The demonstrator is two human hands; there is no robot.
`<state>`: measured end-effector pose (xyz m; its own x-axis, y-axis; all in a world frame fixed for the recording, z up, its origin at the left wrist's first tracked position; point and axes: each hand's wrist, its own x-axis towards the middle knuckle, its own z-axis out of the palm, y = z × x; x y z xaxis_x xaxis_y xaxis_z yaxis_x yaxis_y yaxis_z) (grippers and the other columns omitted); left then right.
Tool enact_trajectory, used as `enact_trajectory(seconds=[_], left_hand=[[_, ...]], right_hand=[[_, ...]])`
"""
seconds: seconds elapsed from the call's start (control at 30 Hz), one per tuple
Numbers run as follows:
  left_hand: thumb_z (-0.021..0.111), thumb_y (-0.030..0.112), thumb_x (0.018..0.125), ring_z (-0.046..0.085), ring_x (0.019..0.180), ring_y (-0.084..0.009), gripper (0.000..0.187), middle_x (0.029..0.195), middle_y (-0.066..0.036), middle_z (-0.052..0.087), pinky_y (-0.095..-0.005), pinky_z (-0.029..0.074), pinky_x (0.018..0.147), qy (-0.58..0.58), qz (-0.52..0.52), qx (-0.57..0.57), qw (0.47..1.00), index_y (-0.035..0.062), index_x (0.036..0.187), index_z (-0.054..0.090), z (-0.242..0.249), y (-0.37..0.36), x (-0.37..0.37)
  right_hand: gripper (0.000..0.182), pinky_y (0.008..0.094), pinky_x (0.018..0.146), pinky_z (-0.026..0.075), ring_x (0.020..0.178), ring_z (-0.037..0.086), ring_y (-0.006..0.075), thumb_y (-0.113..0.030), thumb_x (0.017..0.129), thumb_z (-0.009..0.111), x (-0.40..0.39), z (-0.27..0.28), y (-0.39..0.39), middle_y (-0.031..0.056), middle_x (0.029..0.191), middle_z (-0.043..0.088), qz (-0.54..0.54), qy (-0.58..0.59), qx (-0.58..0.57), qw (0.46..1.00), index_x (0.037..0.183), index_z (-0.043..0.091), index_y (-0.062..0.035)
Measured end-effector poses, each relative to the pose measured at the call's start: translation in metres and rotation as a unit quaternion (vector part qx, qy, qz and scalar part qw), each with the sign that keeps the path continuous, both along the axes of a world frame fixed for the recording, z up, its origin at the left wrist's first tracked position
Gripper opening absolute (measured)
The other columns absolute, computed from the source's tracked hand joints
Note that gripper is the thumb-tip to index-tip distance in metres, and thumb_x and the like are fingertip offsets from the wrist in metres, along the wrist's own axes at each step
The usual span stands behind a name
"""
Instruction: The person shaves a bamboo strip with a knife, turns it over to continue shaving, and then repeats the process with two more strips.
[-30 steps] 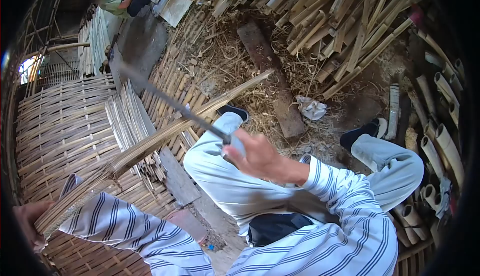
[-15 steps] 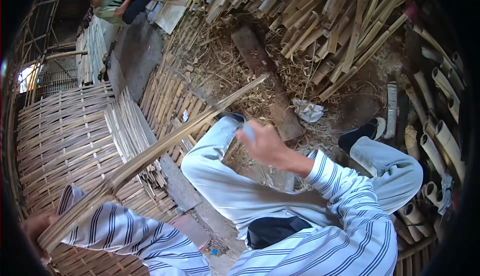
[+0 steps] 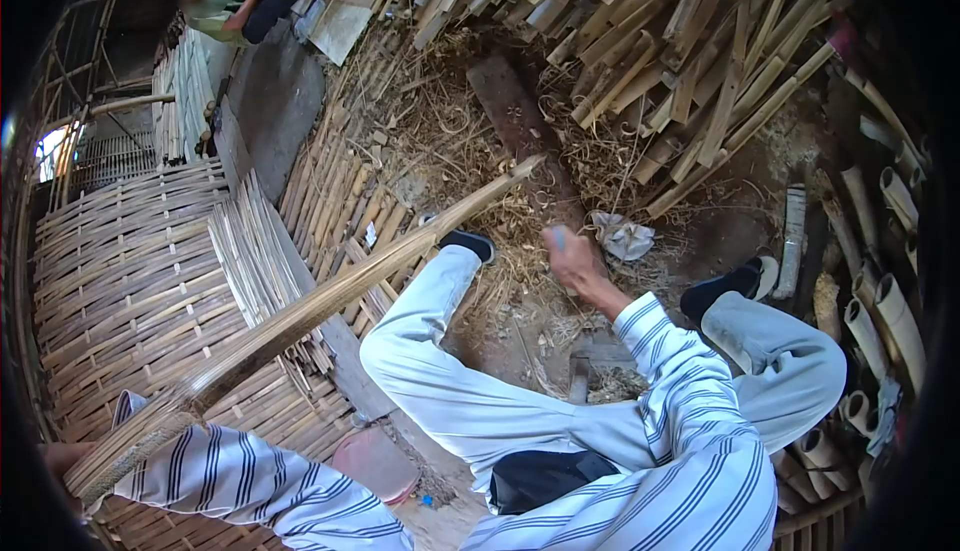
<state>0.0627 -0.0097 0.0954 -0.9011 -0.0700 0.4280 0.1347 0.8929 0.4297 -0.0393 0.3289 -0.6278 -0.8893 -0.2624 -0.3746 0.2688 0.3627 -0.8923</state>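
A long split bamboo pole (image 3: 310,319) slants from the lower left up to the middle, its far tip above the shavings. My left hand (image 3: 62,457), partly cut off at the dark image edge, is closed around its near end; the fingers are mostly hidden. To the right of the pole's tip and apart from it, my right hand (image 3: 580,261) is closed on the blue-grey handle of a knife (image 3: 558,238). The knife's blade cannot be made out now. My left shoe (image 3: 468,244) rests just below the pole.
Split bamboo (image 3: 690,51) is heaped at upper right, with bamboo tubes (image 3: 890,311) along the right. Shavings surround a dark plank (image 3: 510,101) and crumpled plastic (image 3: 624,236). Woven bamboo matting (image 3: 130,281) covers the left. Another person (image 3: 215,16) sits at upper left.
My right hand has moved right and away from the pole, taking the knife off its surface. My left hand still holds the near end, and the pole's tip has dropped slightly.
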Motion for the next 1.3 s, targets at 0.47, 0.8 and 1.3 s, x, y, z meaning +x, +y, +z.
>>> enact_trajectory(seconds=[0.47,0.8,1.3], left_hand=[[0.061,0.087,0.054,0.039,0.059,-0.0062,0.079,0.067,0.005,0.037,-0.0203,0.026,0.054,-0.121,-0.093,0.167,0.974,0.0143,0.07,0.033,0.002,-0.019,-0.047],[0.054,0.064,0.069,0.036,0.063,-0.0119,0.055,0.07,0.001,0.033,-0.0245,0.025,0.061,0.014,-0.28,0.515,0.81,0.0137,0.069,0.033,-0.029,-0.038,-0.071],[0.053,0.017,0.068,0.04,0.064,-0.0127,0.017,0.068,-0.003,0.035,-0.0275,0.029,0.061,0.082,-0.269,0.539,0.794,0.0108,0.068,0.038,-0.023,-0.058,-0.049]], right_hand=[[0.047,0.0489,0.062,0.045,0.065,0.06,0.0438,-0.046,0.092,0.053,-0.012,-0.081,-0.058,0.0257,0.068,0.059,-0.116,0.001,0.012,0.993,0.084,0.061,-0.0003],[0.052,0.0491,0.066,0.046,0.071,0.063,0.039,-0.047,0.095,0.045,-0.045,-0.026,-0.041,0.0236,0.069,0.062,-0.014,-0.027,0.002,1.0,0.084,0.063,0.0006],[0.05,0.0498,0.068,0.046,0.076,0.061,0.0458,-0.047,0.094,0.049,-0.017,-0.048,-0.034,0.0253,0.077,0.063,-0.03,-0.023,0.047,0.998,0.085,0.061,-0.0001]])
